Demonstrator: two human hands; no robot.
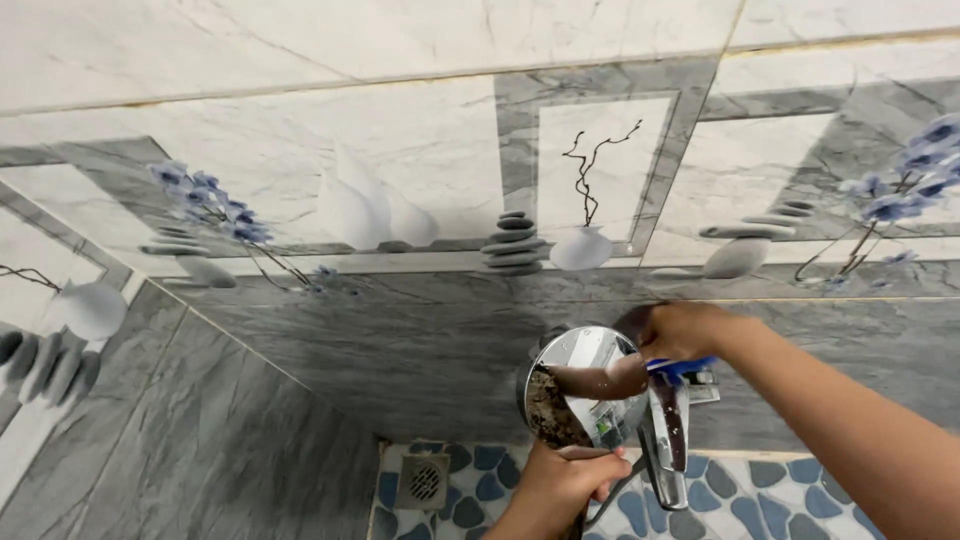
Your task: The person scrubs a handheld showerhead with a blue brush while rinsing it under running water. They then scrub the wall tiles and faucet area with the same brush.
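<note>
gripping one chrome tap (668,440), left hand (563,482) clenched below, right hand (678,331) pressing one blue cloth (682,366).

I see two bare hands and forearms from the head camera. The right hand (678,330) comes in on a long forearm with no sleeve, watch or band on the stretch I can see. The left hand (562,485) shows only from the wrist up, knuckles toward me, and it too is uncovered. I make out no rings, gloves or bracelets on either. Fingernails are short as far as I can tell; finer detail is blurred.
</note>
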